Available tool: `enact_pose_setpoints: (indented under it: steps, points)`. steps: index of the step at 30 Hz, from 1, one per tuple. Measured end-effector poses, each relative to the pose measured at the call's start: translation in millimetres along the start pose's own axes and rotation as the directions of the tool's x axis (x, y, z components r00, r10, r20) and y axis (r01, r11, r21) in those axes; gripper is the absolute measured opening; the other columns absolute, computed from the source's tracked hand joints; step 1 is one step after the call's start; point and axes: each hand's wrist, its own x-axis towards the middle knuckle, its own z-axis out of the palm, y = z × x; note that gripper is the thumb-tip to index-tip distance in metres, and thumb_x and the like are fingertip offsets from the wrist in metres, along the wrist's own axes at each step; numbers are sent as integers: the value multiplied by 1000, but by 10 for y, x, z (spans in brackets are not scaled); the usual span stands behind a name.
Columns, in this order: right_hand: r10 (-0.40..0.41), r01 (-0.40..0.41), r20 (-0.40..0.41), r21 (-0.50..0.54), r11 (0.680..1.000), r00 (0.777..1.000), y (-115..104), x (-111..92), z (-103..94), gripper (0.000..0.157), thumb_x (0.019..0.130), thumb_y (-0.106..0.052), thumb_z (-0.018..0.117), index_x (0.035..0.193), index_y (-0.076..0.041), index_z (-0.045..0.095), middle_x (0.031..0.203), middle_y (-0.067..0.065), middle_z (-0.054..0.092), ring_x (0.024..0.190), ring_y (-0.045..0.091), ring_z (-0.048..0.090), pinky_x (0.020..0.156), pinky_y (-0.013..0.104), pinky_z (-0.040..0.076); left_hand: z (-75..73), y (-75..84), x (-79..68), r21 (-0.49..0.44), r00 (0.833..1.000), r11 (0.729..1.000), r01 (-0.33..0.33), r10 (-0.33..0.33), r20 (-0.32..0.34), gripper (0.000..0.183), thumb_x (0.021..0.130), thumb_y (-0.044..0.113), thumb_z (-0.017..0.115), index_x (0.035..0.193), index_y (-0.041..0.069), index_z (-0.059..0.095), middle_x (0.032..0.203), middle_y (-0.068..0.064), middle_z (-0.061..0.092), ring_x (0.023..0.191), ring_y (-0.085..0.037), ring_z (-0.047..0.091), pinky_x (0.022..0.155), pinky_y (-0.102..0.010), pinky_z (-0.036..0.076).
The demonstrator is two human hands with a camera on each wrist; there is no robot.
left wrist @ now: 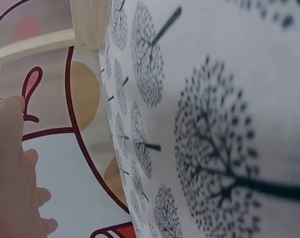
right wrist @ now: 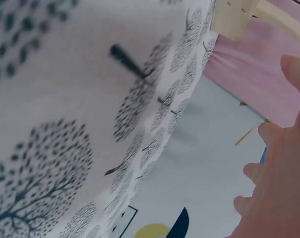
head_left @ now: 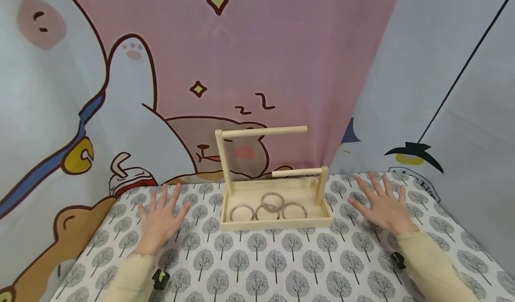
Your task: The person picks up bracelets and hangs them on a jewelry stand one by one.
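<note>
A pale wooden tray stand (head_left: 277, 224) stands on the table in the head view, with a tall bar (head_left: 263, 131) at its left and a shorter bar (head_left: 297, 173) at its right. Several translucent pinkish bangles lie in it; one bangle (head_left: 272, 193) overlaps another. To the left of the stand, my left hand (head_left: 160, 219) is spread palm down with straight fingers, holding nothing. My right hand (head_left: 384, 206) is likewise spread out on the right side, apart from the stand. In the wrist views, the left hand (left wrist: 16, 173) and right hand (right wrist: 278, 163) show only partly.
A white cloth with grey tree prints (head_left: 257, 257) covers the table. Behind it hangs a curtain (head_left: 281, 60) with cartoon animals, close to the table's back edge. Small black devices, one on the left wrist (head_left: 161, 278) and one on the right (head_left: 397, 260), sit beside the sleeves.
</note>
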Motion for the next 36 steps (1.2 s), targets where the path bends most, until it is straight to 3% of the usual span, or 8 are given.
enact_pose_setpoints:
  steps: [9,13,18,24,30,36]
  points:
    - [-1,1,3,-2,1000,1000,-80,6,-10,82,94,-64,41,157,-25,7,159,20,-3,139,48,-16,94,73,-21,72,191,50,9,998,1000,-2,2,60,78,95,68,28,157,22,15,160,-17,1,142,-43,-8,102,-65,-21]
    - [-16,16,-14,9,1000,1000,-106,13,-19,81,94,-63,41,157,-24,8,158,24,1,140,49,-10,98,73,-17,113,279,77,2,997,1000,-7,7,74,77,96,67,26,157,22,15,160,-15,1,142,-43,-7,103,-67,-17]
    - [-30,30,-4,33,999,1000,-175,0,-39,77,97,-59,39,157,-22,8,153,32,15,135,55,13,101,76,6,167,406,66,-24,995,999,-37,39,96,75,97,65,30,156,21,16,160,-14,6,143,-42,-3,104,-70,-11]
    - [-68,70,-32,42,997,997,-302,-37,-108,75,98,-56,42,156,-17,16,141,36,36,117,59,41,88,75,34,272,568,82,-75,986,992,-105,113,121,74,97,61,36,156,20,18,160,-11,11,143,-43,2,106,-69,-8]
    - [-111,117,-75,80,990,991,-471,-57,-153,73,96,-54,48,152,-9,30,135,38,42,108,60,49,85,73,39,358,670,110,-59,980,989,-135,142,140,72,97,60,36,156,23,15,159,-9,11,143,-42,6,108,-68,-3]
    - [-156,165,-86,107,980,984,-608,-89,-122,71,95,-53,52,149,-9,36,134,32,48,100,55,56,76,66,49,373,781,139,-94,974,984,-149,163,155,74,96,65,34,156,27,16,159,-7,11,143,-40,6,109,-67,-1]
